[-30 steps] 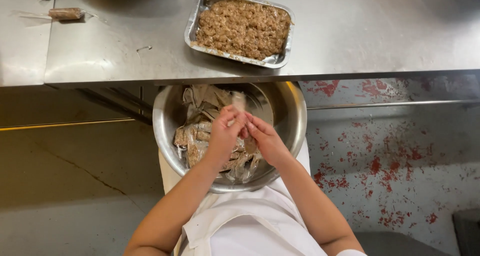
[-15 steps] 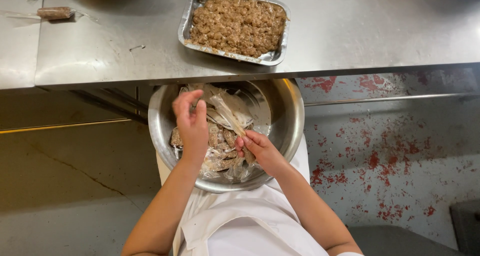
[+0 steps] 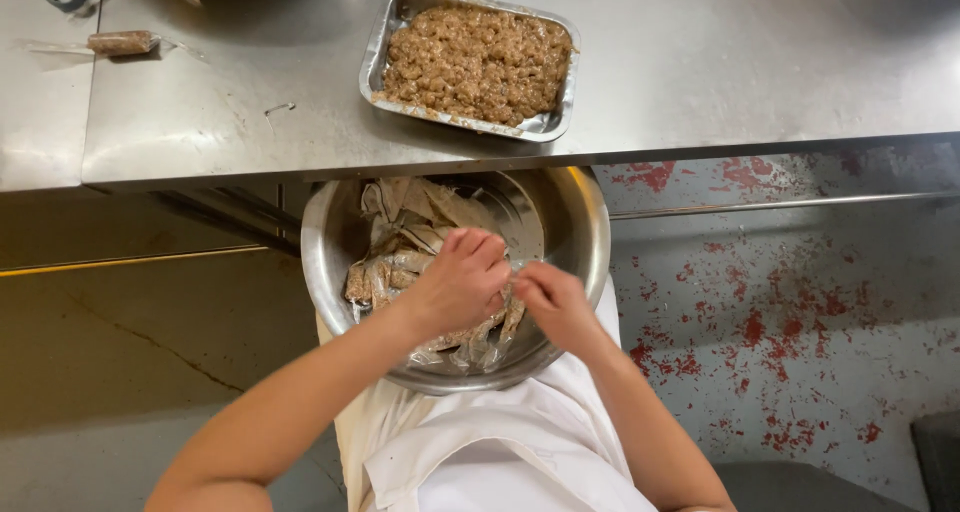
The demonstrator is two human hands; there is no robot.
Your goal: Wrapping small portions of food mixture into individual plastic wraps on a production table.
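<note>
Wrappers (image 3: 420, 242) heaped in one bowl (image 3: 580, 222); left hand (image 3: 460, 284), right hand (image 3: 553, 304) grip pinching them.

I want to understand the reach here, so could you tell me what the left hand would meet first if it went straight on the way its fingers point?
Probably the right hand: the left hand points at it, fingers almost touching.

Steel counter (image 3: 750, 62) — red-speckled floor (image 3: 800, 322) beneath.

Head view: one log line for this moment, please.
left hand: on wrappers in bowl | right hand: pinching wrapper | foil tray: on counter, filled
</note>
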